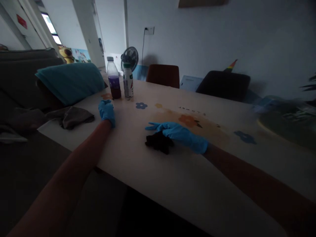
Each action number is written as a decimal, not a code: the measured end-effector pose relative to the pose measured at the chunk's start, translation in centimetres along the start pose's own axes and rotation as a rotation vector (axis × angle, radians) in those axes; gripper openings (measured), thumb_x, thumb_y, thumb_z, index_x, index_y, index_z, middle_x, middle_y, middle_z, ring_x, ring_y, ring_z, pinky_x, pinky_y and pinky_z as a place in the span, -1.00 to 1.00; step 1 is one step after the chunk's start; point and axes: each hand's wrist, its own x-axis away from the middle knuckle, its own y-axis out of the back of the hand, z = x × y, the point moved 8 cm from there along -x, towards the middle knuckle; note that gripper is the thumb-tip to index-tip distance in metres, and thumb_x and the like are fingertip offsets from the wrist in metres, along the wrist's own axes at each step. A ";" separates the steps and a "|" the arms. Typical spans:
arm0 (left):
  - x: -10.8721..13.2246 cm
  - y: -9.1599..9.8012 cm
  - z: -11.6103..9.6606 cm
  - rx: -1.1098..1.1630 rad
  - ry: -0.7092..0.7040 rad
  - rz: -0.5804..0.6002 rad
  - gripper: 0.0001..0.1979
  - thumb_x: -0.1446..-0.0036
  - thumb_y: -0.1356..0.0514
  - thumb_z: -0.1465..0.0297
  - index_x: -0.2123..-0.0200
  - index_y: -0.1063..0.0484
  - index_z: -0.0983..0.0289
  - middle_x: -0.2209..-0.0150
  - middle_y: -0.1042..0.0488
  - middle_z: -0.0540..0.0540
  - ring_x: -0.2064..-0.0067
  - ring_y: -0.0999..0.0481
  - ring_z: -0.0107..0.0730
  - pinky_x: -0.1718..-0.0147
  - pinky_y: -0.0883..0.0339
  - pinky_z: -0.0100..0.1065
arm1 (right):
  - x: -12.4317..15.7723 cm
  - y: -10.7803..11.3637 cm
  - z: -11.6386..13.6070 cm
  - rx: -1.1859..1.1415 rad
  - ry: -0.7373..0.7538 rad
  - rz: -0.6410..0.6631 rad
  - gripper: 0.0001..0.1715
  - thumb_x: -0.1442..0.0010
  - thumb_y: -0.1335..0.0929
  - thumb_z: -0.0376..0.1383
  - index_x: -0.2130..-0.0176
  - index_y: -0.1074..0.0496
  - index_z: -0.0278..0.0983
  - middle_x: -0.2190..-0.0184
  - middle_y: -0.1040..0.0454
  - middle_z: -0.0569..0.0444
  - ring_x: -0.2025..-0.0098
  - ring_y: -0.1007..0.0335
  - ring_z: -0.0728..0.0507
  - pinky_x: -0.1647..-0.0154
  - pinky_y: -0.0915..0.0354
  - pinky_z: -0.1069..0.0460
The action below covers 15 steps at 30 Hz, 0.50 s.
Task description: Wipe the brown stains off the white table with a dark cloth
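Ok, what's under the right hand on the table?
A crumpled black cloth lies under the gloved right hand, spilling out toward the near edge of the table. The palm covers the rest of it, so whether anything else is beneath cannot be seen.

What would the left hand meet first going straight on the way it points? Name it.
Most likely the bottle of dark purple liquid, standing just beyond the left hand, though depth is hard to judge in this one view.

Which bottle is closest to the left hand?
The bottle with dark liquid, not the green-capped bottle; the left hand lies just before it.
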 end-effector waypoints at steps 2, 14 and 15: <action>0.0 -0.1 0.0 0.011 0.009 -0.002 -0.76 -0.39 -0.23 0.64 0.19 -0.29 0.18 0.31 -0.32 -0.03 0.24 -0.33 -0.38 0.08 -0.42 -0.27 | -0.7 1.1 0.0 0.027 0.000 -0.075 -0.73 -0.38 -0.41 -0.22 0.06 -0.73 -0.13 -0.62 -0.54 -0.01 -0.63 -0.50 -0.39 -0.67 -0.44 -0.39; 0.2 -0.1 -0.4 0.022 0.036 -0.008 -0.67 -0.37 -0.11 0.78 0.22 -0.30 0.19 0.36 -0.30 -0.08 0.30 -0.32 -0.44 0.18 -0.33 -0.37 | 0.5 -2.9 -1.4 0.281 0.003 -0.264 -0.17 -0.60 -0.44 0.19 -0.67 -0.42 0.09 -0.66 -0.46 -0.04 -0.71 -0.35 -0.49 -0.78 -0.20 -0.61; 0.1 -0.2 -0.4 0.019 0.036 -0.004 -0.67 -0.37 -0.12 0.78 0.22 -0.30 0.19 0.36 -0.30 -0.08 0.30 -0.32 -0.45 0.19 -0.33 -0.37 | 0.9 -3.7 -1.1 0.307 0.024 -0.225 -0.11 -0.57 -0.46 0.18 -0.71 -0.36 0.12 -0.72 -0.38 0.00 -0.77 -0.25 -0.49 -0.80 -0.13 -0.63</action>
